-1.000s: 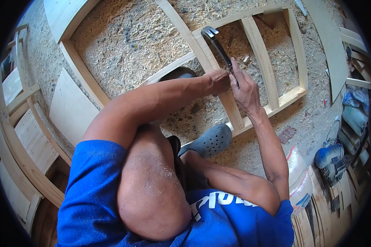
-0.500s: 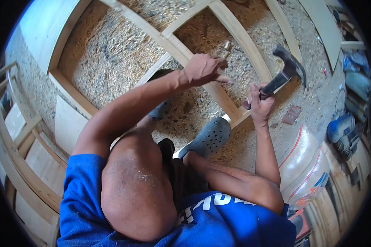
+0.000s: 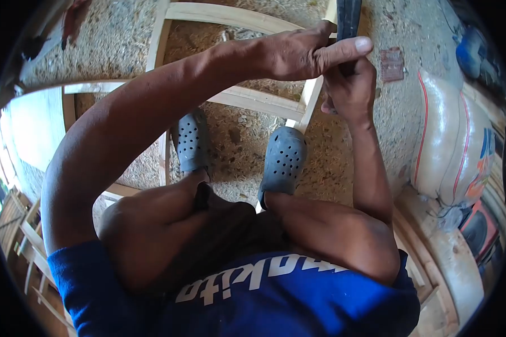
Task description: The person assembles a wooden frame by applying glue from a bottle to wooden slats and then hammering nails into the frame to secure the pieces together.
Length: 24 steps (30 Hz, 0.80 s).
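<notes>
My right hand is closed around the handle of a hammer, which points toward the top edge of the view; its head is out of sight. My left hand reaches across from the left and overlaps the hammer and the fingers of my right hand. Its thumb sticks out in front of the handle, while the other fingers are curled and partly hidden; what they hold, if anything, cannot be made out. Below both hands lies a wooden frame of pale strips.
My feet in grey clogs stand beside the frame on a floor strewn with shavings. A reddish flat piece lies to the right. Farther right are a white sack with red stripes and a blue object. A pale panel is at left.
The view has shifted. My left hand has come over to my right hand and now overlaps it. The hammer has turned from leaning right to pointing up and away.
</notes>
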Tool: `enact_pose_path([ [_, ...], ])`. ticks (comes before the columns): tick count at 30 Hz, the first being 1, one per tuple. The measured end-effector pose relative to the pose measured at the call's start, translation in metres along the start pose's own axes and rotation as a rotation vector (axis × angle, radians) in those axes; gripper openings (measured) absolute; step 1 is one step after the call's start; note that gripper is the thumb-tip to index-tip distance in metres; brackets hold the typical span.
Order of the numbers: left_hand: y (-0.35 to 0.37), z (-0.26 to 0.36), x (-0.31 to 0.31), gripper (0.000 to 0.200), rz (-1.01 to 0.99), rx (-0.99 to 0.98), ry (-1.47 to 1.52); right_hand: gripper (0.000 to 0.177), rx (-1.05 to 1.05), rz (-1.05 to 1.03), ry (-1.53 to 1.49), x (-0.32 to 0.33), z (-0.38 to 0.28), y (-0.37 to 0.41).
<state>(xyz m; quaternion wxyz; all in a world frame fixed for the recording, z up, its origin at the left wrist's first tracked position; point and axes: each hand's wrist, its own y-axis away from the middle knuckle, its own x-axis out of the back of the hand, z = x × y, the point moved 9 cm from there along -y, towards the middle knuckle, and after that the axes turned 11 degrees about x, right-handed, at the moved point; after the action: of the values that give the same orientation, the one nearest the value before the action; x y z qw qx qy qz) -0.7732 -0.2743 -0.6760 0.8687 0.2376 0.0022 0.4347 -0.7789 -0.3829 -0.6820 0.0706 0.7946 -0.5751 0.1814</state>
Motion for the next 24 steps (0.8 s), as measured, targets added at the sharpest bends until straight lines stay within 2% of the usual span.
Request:
enact_pose_path([
  [4,-0.016,0.01,-0.018,0.098,-0.115,0.045,0.038,0.017,0.031,0.029,-0.037,0.03,0.008,0.005],
  [5,-0.016,0.012,-0.025,0.102,-0.192,0.021,0.116,0.016,0.042,0.028,-0.049,0.033,0.011,0.006],
  [7,-0.027,-0.008,-0.041,0.097,-0.188,0.008,0.261,0.015,0.049,0.03,0.007,0.04,0.02,0.012],
  [8,-0.03,-0.019,-0.054,0.097,-0.203,0.012,0.268,0.013,0.004,0.014,0.059,0.04,0.03,0.018],
  [10,-0.034,-0.023,-0.056,0.097,-0.104,0.004,0.266,0.014,-0.125,-0.04,0.147,0.039,0.052,0.03],
  [12,-0.038,-0.036,-0.069,0.101,-0.156,0.039,0.255,0.016,-0.06,0.008,0.157,0.04,0.052,0.032],
  [16,-0.046,-0.078,-0.087,0.101,-0.14,0.161,0.312,0.016,-0.105,-0.032,0.161,0.035,0.062,0.038],
  [18,-0.046,-0.087,-0.095,0.078,-0.238,0.219,0.564,0.016,-0.021,-0.039,0.001,0.027,0.066,0.037],
  [19,-0.044,-0.093,-0.092,0.075,-0.175,0.244,0.546,0.016,-0.046,-0.1,0.081,0.027,0.075,0.039],
  [22,-0.04,-0.098,-0.082,0.085,-0.163,0.206,0.608,0.016,-0.058,-0.141,0.147,0.023,0.076,0.038],
  [23,-0.04,-0.102,-0.082,0.085,-0.166,0.208,0.609,0.017,-0.066,-0.131,0.111,0.022,0.072,0.035],
  [24,-0.041,-0.107,-0.08,0.075,-0.133,0.188,0.613,0.017,-0.07,-0.132,0.11,0.023,0.074,0.036],
])
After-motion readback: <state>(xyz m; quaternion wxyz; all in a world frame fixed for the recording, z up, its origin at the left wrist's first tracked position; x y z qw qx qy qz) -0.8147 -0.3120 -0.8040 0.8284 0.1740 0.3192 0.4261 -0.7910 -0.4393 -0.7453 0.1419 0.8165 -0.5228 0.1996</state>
